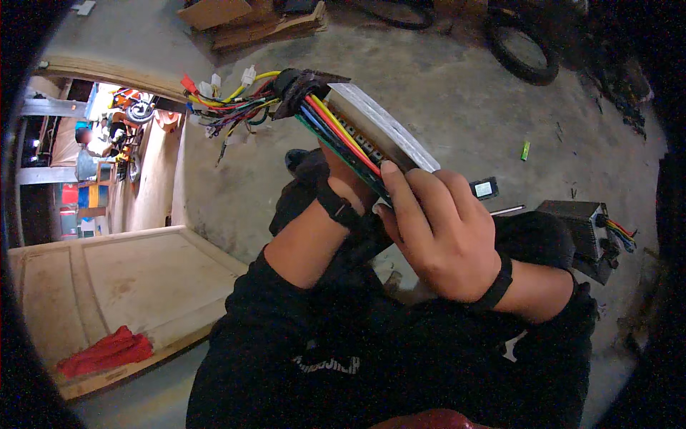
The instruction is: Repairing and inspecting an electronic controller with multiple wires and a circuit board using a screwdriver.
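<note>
A circuit board (355, 138) with a silvery metal bar (386, 123) along one side is held up tilted in front of me. Thick yellow, red, blue, black and green wires (338, 136) run along it and pass through a dark rubber collar (291, 89). Past the collar they fan out into a bunch of loose leads with plugs (214, 96). My left hand (346, 170) is behind and beneath the board, supporting it, its fingers mostly hidden. My right hand (443, 232) is closed around the board's near end, its index fingertip pressed by the red wire.
On the concrete floor at right lie a dark finned metal box (572, 214) with coloured wires, a black labelled piece (484, 188), a thin metal rod (508, 210) and a small green item (526, 150). A red cloth (107, 352) rests on a wooden panel (153, 279) at left. Tyres (525, 50) and cardboard (264, 27) lie far off.
</note>
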`<state>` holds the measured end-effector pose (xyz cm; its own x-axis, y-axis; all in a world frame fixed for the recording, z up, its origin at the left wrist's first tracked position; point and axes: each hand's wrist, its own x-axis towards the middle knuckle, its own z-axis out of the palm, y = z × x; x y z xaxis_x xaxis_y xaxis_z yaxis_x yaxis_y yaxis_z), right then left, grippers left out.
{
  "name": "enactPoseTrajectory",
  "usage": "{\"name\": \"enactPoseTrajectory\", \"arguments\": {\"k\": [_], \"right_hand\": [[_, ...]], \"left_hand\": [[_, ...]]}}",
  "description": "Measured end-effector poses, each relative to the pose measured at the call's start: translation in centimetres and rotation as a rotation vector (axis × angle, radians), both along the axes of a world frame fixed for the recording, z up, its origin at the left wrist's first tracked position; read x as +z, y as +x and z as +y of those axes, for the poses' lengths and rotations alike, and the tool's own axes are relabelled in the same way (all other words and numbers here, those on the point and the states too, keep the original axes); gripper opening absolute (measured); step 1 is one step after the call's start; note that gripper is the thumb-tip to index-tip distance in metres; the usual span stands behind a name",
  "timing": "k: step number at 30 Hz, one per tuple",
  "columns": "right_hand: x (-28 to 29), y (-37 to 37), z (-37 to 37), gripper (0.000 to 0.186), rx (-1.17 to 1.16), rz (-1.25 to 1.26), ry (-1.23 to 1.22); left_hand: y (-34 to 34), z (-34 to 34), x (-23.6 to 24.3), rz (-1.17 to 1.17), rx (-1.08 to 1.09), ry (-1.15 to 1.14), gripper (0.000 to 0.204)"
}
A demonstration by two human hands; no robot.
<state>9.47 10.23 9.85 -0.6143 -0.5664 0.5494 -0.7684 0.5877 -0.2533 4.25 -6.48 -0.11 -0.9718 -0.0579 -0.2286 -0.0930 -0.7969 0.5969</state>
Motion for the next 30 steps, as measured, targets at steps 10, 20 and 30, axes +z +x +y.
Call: {"name": "enactPoseTrajectory", "arguments": {"k": [10,20,30], "right_hand": [[0.9,-0.7,-0.5,0.049,-0.089,-0.036,0.006],[-0.1,-1.3,-0.2,0.037,-0.075,-0.083,-0.137],[0.6,-2.1,0.2,0.034,-0.154,-0.191,-0.13]], "left_hand": [[0.2,1.3,0.3,0.132,-0.043,-0.173,0.045],[0.9,2.4,-0.8,0.332,-0.13,-0.39,0.041],[0.7,2.5,-1.1,0.384,-0.145,-0.453,0.037]]}}
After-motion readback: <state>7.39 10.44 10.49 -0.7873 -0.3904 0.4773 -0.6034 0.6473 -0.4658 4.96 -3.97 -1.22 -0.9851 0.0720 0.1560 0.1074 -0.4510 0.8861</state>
